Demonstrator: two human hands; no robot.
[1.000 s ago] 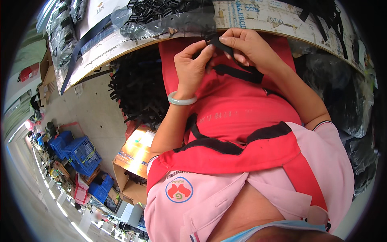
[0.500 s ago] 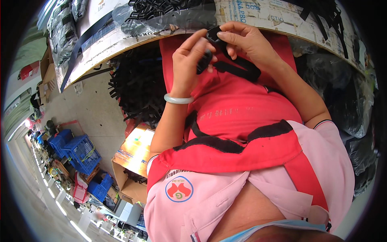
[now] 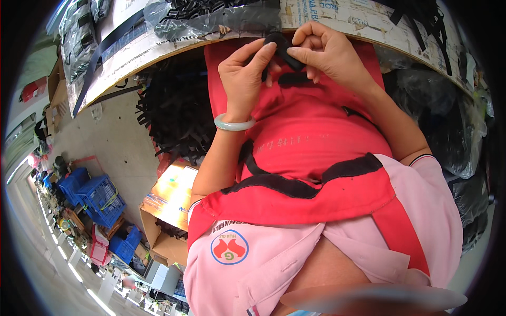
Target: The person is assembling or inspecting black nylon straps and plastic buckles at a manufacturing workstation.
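Observation:
A black webbing strap (image 3: 279, 42) is stretched between my two hands, close to the table's near edge. My left hand (image 3: 243, 79), with a pale bangle at the wrist, pinches the strap's left end between thumb and index finger. The other fingers curl below, and what they enclose is mostly hidden. My right hand (image 3: 334, 58) is closed, thumb against fingers, at the strap's right side. Another stretch of black strap (image 3: 295, 79) lies just below, against my red apron (image 3: 295, 131). No buckle can be made out between the fingers.
On the worktable (image 3: 363, 26) ahead lie a clear bag of black buckles (image 3: 211, 16) and loose black straps (image 3: 421, 21). A heap of black straps (image 3: 174, 110) hangs below at the left. An open cardboard box (image 3: 163, 231) and blue crates (image 3: 100, 200) stand left; dark plastic bags (image 3: 437, 116) sit right.
The black buckle seen between my fingers has gone from sight, and folded strap now shows there. My left hand has turned slightly; the strap that looped below my right hand shows less.

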